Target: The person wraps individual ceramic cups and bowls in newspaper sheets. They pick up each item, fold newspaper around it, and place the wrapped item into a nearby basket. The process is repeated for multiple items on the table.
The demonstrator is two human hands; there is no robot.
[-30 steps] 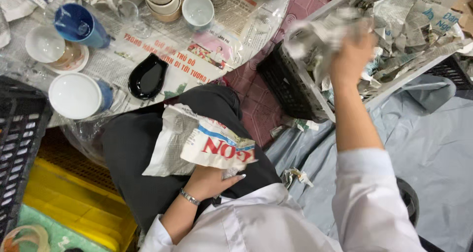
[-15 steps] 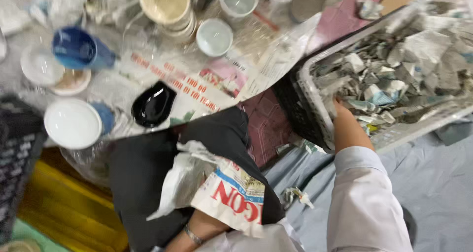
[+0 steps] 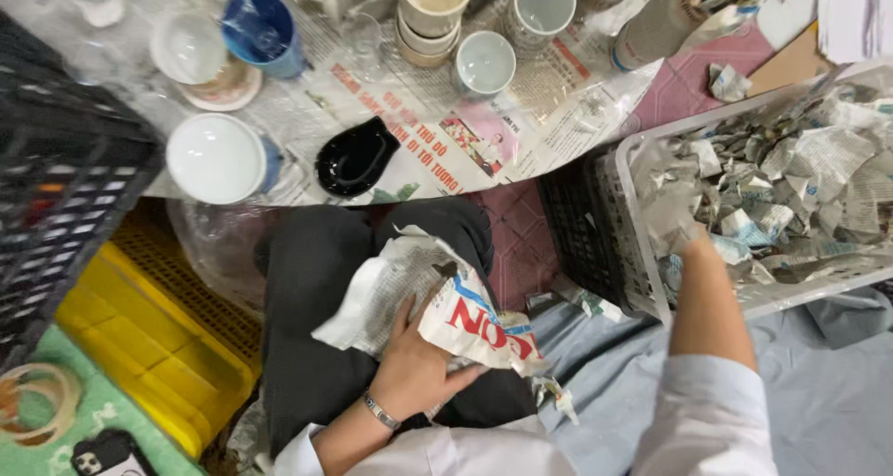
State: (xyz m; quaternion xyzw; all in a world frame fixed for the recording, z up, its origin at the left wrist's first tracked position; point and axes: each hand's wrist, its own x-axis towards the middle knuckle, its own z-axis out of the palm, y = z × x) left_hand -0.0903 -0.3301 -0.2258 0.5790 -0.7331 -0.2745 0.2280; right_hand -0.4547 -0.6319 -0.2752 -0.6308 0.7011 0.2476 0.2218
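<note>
your left hand (image 3: 414,369) lies on your lap, fingers closed around a crumpled newspaper bundle (image 3: 423,299) whose loose edge hangs toward 4 o'clock. your right hand (image 3: 686,243) reaches to 2 o'clock over the rim of the white basket (image 3: 621,225) and sinks into the crumpled paper scraps (image 3: 791,187); its fingers are buried there, so you cannot tell their spread. at 12 o'clock a black dish (image 3: 355,158) sits at the near edge of the newspaper sheet (image 3: 521,113), just beside a white lid (image 3: 216,158). a black crate (image 3: 65,169) crowds 9 o'clock above a yellow crate (image 3: 149,346).
</note>
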